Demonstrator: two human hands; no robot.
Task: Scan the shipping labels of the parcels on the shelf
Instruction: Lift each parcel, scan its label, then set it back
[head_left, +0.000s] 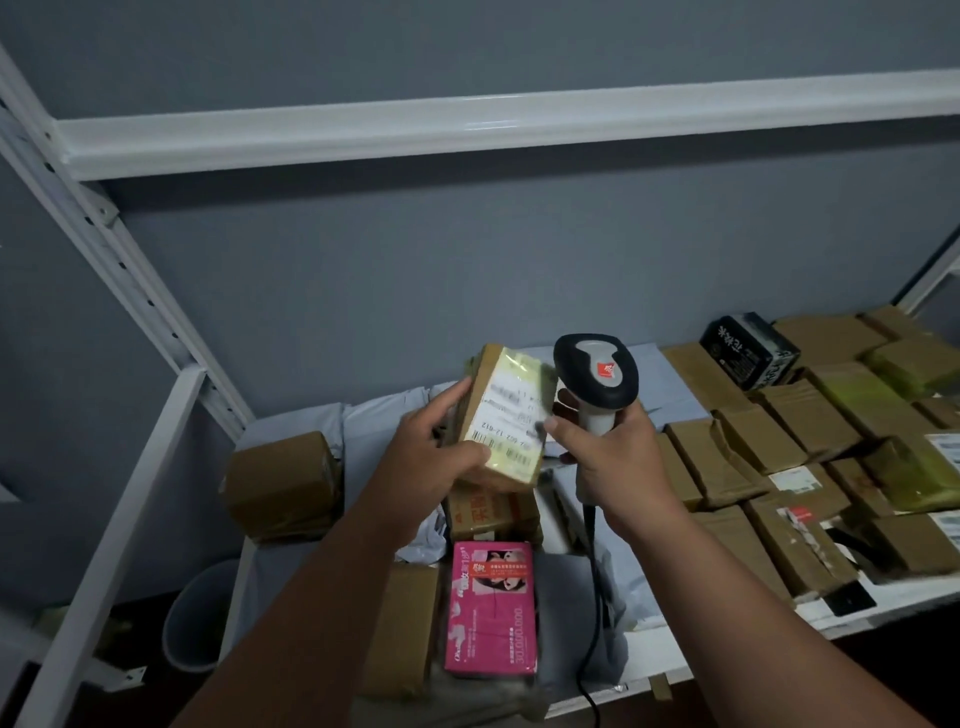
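Grey wall behind a white metal shelf (727, 631); the lighting is dim.

My left hand (434, 449) grips a small brown parcel (506, 415), fingers curled round its left side and thumb on the lower face. The parcel is raised above the shelf and tilted, its white shipping label (511, 415) facing up toward me. Barcode and digits are visible; the smaller print is blurred.

My right hand (613, 452) is wrapped round the grip of a handheld scanner (597, 371), thumb reaching toward the label's right edge. The scanner head, black with a grey top and a red mark, sits just beside the parcel's upper right corner. Its black cable (592, 587) hangs down past the shelf's front edge.

Directly below the held parcel: another brown box with red print (488, 512), then a pink box (491, 608) lying flat near the front. To the left, a taped brown box (283, 486) rests on grey plastic mailer bags (384, 415). To the right, rows of brown parcels (779, 467) cover the shelf; a black box (748, 351) sits at the back. A grey bin (200, 618) stands on the floor at left.
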